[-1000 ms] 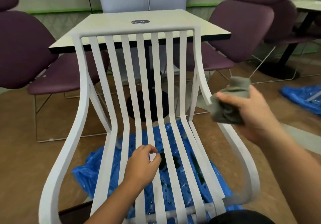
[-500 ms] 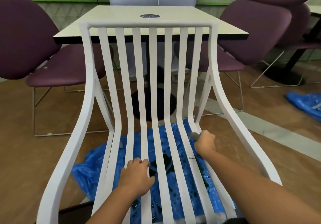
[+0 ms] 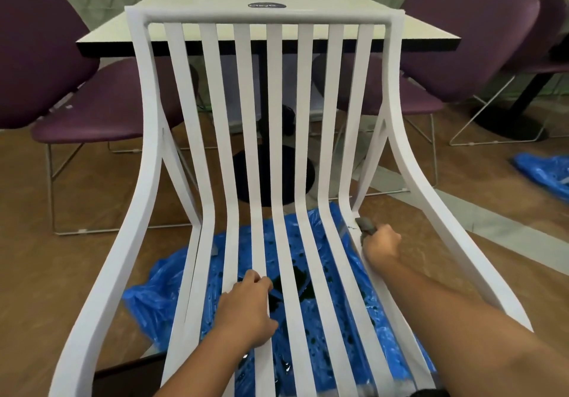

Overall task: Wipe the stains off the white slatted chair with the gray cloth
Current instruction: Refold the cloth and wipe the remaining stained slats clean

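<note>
The place looks like a café or canteen seating area: a square pedestal table (image 3: 215,8) at 12 o'clock, a purple padded chair (image 3: 46,45) at 10 o'clock, a matching wire-legged chair (image 3: 468,39) at 2 o'clock, another table's black foot (image 3: 508,125) beyond it, and a wood-look floor (image 3: 40,258).

Showed as two bare forearms only, uncovered from the wrists back to the lower edge of the view. Looked narrow at the left forearm (image 3: 191,369) and far broader at the right forearm (image 3: 462,332) under the wide-angle lens. Ended in a bare left grip (image 3: 246,310) with rounded knuckles and a bare right grip (image 3: 381,245). Included a dark rounded patch (image 3: 520,393) at the bottom edge beside the right forearm, perhaps clothing; could not tell.
</note>
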`<state>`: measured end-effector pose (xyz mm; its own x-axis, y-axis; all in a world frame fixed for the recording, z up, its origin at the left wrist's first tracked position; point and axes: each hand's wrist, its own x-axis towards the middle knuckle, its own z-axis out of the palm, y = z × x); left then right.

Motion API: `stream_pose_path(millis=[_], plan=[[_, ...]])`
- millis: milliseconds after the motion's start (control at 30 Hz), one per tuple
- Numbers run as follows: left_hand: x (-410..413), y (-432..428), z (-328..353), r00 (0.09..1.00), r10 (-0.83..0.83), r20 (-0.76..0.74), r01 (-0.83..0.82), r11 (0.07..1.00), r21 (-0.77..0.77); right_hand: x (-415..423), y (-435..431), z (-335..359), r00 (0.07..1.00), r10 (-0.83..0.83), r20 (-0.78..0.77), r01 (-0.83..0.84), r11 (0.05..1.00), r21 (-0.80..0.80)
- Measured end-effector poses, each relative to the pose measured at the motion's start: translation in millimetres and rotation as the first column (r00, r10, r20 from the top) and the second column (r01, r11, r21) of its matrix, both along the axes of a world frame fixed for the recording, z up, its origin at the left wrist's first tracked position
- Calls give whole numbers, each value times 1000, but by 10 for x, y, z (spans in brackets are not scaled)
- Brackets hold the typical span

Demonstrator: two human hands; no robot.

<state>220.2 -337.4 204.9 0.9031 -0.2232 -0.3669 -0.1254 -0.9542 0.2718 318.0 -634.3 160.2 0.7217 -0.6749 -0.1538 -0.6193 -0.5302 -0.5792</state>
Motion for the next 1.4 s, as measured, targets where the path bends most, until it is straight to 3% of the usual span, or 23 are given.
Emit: stream_pose_path(millis=[100,200,367,467,533,633,767,900,1167,1400], plan=[[-5,-41,17,1000,19,-9,-19,1000,-22,-159,47,-22,993,116,36,-113,991,-76],[-59,-73,17,1000,22,9,-22,1000,-15,-369,27,38,961,276,-23,-274,936,-221],[-209,-107,55,999,-10,53,8,999,36,-661,105,317,800,460,-386,-595,691,-411],[-297,-109,103,998,-13,60,11,1000,27,-808,209,535,680,423,-599,-708,591,-387],[-364,-119,151,998,-5,69,4,1000,2,-942,274,639,609,435,-663,-759,561,-329],[-452,-147,226,995,20,94,-16,999,-47,-1088,331,655,612,510,-604,-749,619,-237],[-583,-181,246,997,-5,76,6,1000,-22,-1097,240,567,803,467,-371,-569,786,-240],[-655,-194,159,999,-46,3,46,998,54,-1018,141,448,864,426,-269,-494,822,-283],[-516,-143,209,994,-44,-96,48,998,38,-405,231,218,891,404,-209,-446,866,-226],[-329,-170,237,981,-126,-147,144,982,121,334,183,53,972,232,-25,-233,960,-155]])
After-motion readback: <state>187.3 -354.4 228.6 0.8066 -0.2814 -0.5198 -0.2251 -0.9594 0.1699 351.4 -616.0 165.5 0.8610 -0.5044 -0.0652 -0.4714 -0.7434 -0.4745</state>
